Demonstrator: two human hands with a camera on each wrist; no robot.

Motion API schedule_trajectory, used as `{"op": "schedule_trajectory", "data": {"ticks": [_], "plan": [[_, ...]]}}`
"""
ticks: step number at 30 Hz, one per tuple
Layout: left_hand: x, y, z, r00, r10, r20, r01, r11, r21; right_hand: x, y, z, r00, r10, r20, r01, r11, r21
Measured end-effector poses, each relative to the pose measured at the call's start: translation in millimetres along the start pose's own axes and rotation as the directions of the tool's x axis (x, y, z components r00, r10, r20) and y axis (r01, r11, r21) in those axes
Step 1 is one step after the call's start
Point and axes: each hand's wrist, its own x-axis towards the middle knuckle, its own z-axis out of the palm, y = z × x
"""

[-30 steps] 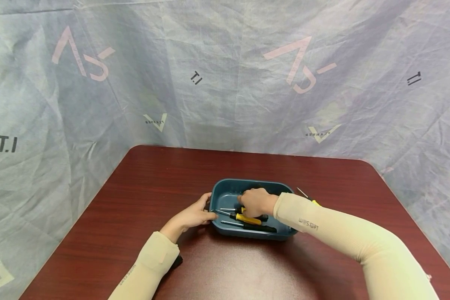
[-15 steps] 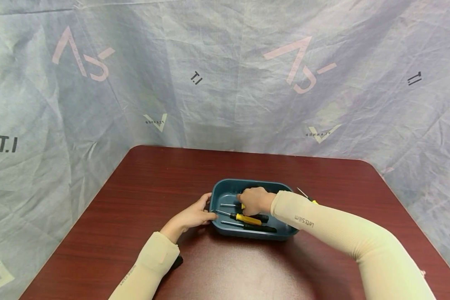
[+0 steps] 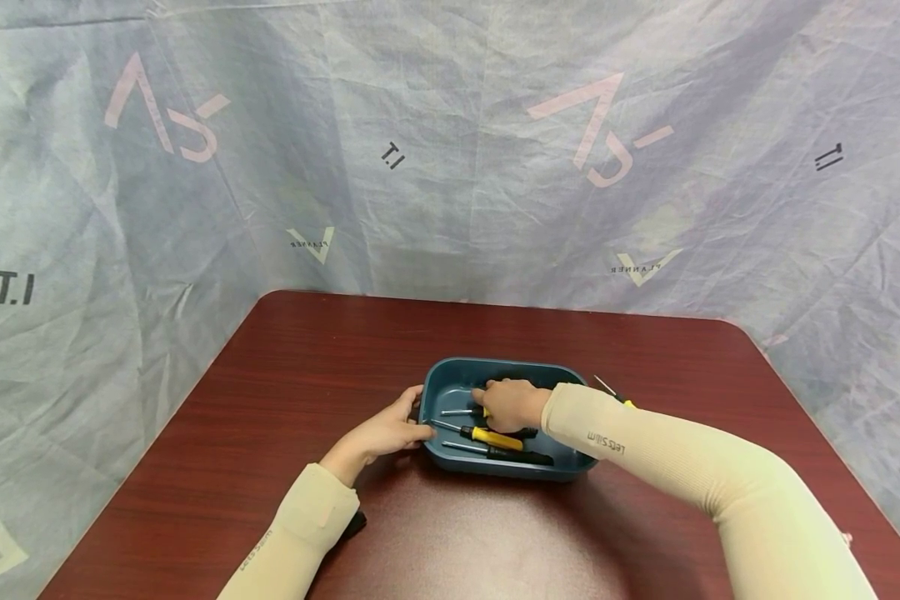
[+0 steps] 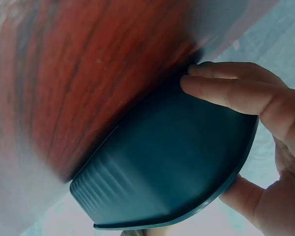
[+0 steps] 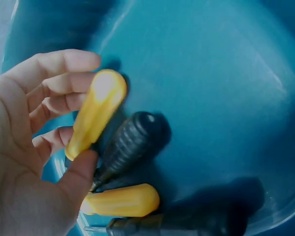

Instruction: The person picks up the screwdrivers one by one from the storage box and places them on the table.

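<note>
A teal plastic bin [image 3: 504,469] stands on the table. My left hand [image 3: 385,429] grips its left end, thumb at the rim and fingers along the outer wall [image 4: 152,147]. Inside the bin, my right hand [image 3: 512,404] pinches the yellow handle of a screwdriver [image 5: 96,113] between thumb and fingers. Beside that handle lies a ribbed black-handled screwdriver [image 5: 130,142]. Closer to the front wall are another yellow-handled screwdriver [image 3: 498,437] and a longer black-handled screwdriver [image 3: 521,456]. From the head view, the right hand covers most of the pinched handle.
A further yellow-and-black screwdriver [image 3: 617,393] lies on the table right of the bin, partly behind the right sleeve [image 3: 660,454]. Some small black object [image 3: 354,523] shows beside the left sleeve. Behind the dark red table [image 3: 330,333] hangs a printed grey cloth [image 3: 450,167].
The pinched screwdriver's shaft has shifted slightly toward the bin's far side, and the right forearm has moved a little left. My left hand and the bin stay put.
</note>
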Motion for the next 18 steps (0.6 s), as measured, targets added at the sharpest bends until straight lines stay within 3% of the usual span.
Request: {"op": "schedule_trajectory", "data": {"ticks": [7,18], "plan": [[-0.3,-0.4,0.2,1.000,-0.001,0.006,0.001,1.000,-0.005,0.9,-3.4,2.1,1.000,0.027,0.014,-0.027,1.000,0.007],[0.3,0.0,-1.2,1.000,-0.001,0.005,0.001,1.000,0.001,-0.3,-3.3,-1.8,0.999,0.037,-0.037,-0.039,0.998,-0.047]]}}
